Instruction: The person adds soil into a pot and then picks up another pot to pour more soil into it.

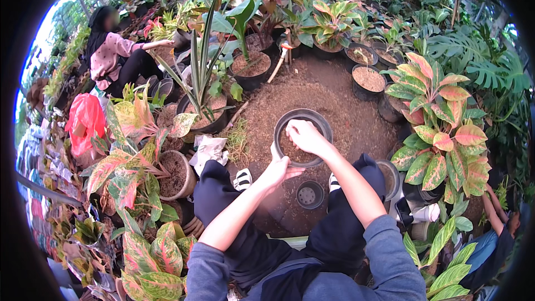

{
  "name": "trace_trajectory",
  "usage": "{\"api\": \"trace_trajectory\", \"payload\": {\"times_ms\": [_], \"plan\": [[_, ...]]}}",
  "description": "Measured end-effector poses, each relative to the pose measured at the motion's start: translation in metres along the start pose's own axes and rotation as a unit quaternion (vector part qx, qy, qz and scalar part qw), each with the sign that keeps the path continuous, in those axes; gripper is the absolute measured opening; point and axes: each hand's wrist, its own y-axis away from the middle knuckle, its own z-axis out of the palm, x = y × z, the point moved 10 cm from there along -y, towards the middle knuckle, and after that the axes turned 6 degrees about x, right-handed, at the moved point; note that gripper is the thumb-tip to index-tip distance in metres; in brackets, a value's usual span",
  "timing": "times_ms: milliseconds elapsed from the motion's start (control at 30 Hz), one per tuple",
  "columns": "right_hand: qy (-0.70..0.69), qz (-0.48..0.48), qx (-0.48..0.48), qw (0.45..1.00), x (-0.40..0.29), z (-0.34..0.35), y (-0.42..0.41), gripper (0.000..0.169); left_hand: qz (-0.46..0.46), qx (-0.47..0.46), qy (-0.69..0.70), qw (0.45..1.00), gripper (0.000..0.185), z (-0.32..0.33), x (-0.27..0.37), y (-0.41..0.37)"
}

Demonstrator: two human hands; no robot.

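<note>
A round black plastic plant pot (pixel 301 114) is held up in front of me, with brown soil (pixel 288 147) inside. My left hand (pixel 279 170) grips it at the lower left, the thumb by the rim and the fingers reaching underneath. My right hand (pixel 306 136) is over the pot's mouth, its fingers curled down toward the soil. Whether those fingertips pinch anything is hidden. Between my feet stands a smaller black pot (pixel 310 195) with holes in its base.
Potted aglaonemas (pixel 449 129) crowd the right, and a sansevieria (pixel 200 79) rises at left. A tap (pixel 286 47) with a pale hose stands ahead. Another person (pixel 115 52) sits far left, near a red plastic bag (pixel 85 123). Someone's arms (pixel 493 211) show at right.
</note>
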Motion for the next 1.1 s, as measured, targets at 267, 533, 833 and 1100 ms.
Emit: {"api": "trace_trajectory", "payload": {"times_ms": [267, 533, 833, 1100], "plan": [[-0.067, 0.059, 0.024, 0.996, 0.014, -0.018, -0.005, 0.016, 0.023, 0.03, 0.002, 0.999, 0.061, -0.004, 0.008, 0.002], [-0.15, 0.108, -0.039, 0.982, 0.026, 0.011, 0.003, 0.015, 0.013, 0.018, -0.037, 0.999, 0.062, 0.005, 0.005, 0.001], [-0.236, 0.096, -0.072, 0.964, 0.025, 0.031, 0.007, 0.013, 0.023, 0.031, -0.029, 0.999, 0.051, 0.002, 0.002, -0.002], [-0.097, 0.084, -0.167, 0.978, 0.012, 0.031, 0.021, 0.013, 0.027, 0.038, -0.034, 0.998, 0.055, -0.006, 0.006, -0.002]]}}
